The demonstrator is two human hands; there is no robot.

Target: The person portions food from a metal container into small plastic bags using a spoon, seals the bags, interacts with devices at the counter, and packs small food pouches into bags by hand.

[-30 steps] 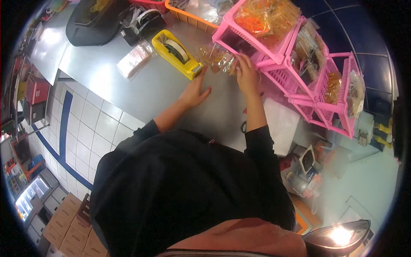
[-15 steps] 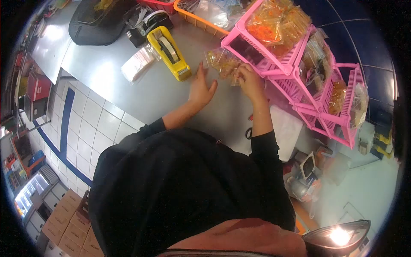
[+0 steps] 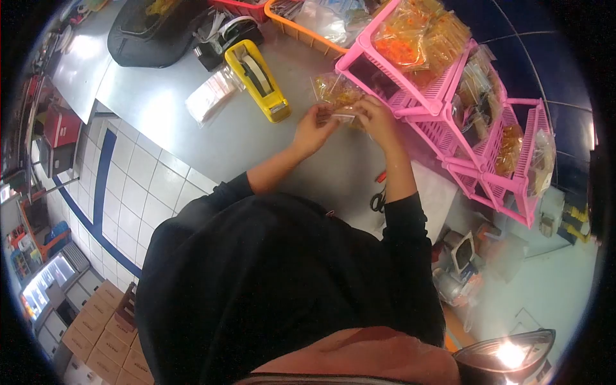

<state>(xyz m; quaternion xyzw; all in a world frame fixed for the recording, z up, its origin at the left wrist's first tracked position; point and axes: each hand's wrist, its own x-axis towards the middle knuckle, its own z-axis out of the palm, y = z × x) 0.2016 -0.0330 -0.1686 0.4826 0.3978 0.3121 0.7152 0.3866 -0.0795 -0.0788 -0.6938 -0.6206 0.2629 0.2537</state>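
Both hands meet over the metal table at a small clear bag. My left hand [image 3: 312,133] pinches one side of the small clear bag [image 3: 344,118], and my right hand [image 3: 377,122] pinches its other side. Just beyond the fingers lie clear packets with yellow-brown contents [image 3: 335,88], against the pink rack. To the left stands a yellow tape dispenser [image 3: 260,82] holding a roll of tape. A stack of flat clear bags [image 3: 210,97] lies left of the dispenser.
A pink tiered rack [image 3: 443,106] full of packets stands at the right. An orange basket [image 3: 308,33] is at the back. Black scissors [image 3: 378,202] lie near the right forearm, beside a white board [image 3: 428,192]. A black tray [image 3: 144,48] sits at the back left.
My left hand has moved from beside the tape dispenser to the right and closed on the small bag. My right hand stays by the packets, now pinching. The view has shifted slightly.
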